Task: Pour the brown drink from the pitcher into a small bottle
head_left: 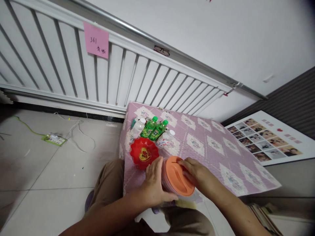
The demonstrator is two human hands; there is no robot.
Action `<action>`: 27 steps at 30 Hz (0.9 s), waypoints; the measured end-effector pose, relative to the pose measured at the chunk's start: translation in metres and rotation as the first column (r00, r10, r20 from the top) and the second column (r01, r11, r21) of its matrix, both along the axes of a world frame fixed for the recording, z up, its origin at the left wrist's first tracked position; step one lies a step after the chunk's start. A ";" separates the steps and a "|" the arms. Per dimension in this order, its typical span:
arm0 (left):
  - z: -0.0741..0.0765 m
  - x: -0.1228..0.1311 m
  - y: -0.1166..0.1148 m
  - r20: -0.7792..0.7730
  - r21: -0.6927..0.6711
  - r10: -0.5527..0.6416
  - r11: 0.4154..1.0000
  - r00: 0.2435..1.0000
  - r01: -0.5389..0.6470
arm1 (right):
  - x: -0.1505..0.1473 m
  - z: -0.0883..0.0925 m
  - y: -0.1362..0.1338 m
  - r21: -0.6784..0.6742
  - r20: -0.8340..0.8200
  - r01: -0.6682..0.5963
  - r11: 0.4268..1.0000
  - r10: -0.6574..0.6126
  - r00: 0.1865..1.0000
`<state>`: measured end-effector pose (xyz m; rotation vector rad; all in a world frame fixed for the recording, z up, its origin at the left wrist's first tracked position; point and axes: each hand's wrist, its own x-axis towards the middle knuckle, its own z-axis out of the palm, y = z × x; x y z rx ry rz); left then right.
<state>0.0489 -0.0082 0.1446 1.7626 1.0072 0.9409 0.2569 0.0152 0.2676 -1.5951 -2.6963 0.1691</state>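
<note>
A round see-through container with an orange lid (179, 177) is in front of me at the near edge of the cloth-covered table. My left hand (155, 185) is wrapped around the container's side, thumb towards me and fingers on the far side. On the lid's right side, my right hand (195, 172) has its fingers bent over the rim and handle area, gripping it. The lid looks seated on the container. Just left of it lies a red scalloped dish (137, 152) with a gold heart design. What is inside the container cannot be made out.
Behind the dish stand two green-capped drink bottles (157, 130) and white bottles (138, 128), one of them on the right (166, 139). A patterned purple cloth (204, 154) covers the table. A white radiator (137, 78) runs behind; a power strip (54, 139) lies on the floor.
</note>
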 end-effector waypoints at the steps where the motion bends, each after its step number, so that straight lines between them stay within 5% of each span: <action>1: 0.000 -0.002 -0.003 0.001 0.093 0.029 0.995 1.000 -0.029 | 0.000 0.000 -0.001 0.002 -0.004 0.000 1.000 0.000 1.000; 5: 0.011 -0.011 -0.013 -0.026 0.482 -0.031 0.875 0.999 0.040 | 0.000 0.002 -0.011 0.020 -0.041 -0.023 1.000 0.024 0.999; 9: 0.020 -0.011 -0.018 -0.019 0.547 -0.099 0.832 0.995 0.093 | 0.000 0.011 -0.020 -0.022 0.033 -0.080 0.997 0.081 0.996; 12: 0.013 -0.007 -0.018 0.040 0.420 -0.034 0.907 0.999 0.014 | 0.001 0.017 -0.021 -0.045 0.109 -0.157 0.987 0.161 0.981; 15: 0.000 -0.002 -0.014 0.059 0.130 0.005 0.991 0.998 -0.013 | 0.004 0.018 -0.016 -0.070 0.098 -0.243 0.967 0.250 0.963; 18: -0.008 0.006 -0.007 0.053 -0.109 -0.050 0.993 0.997 0.055 | 0.008 0.012 -0.008 -0.065 0.057 -0.293 0.954 0.296 0.953; 27: -0.012 0.016 -0.001 0.034 -0.164 -0.064 0.984 0.997 0.068 | 0.014 -0.002 -0.002 -0.085 0.008 -0.275 0.958 0.277 0.961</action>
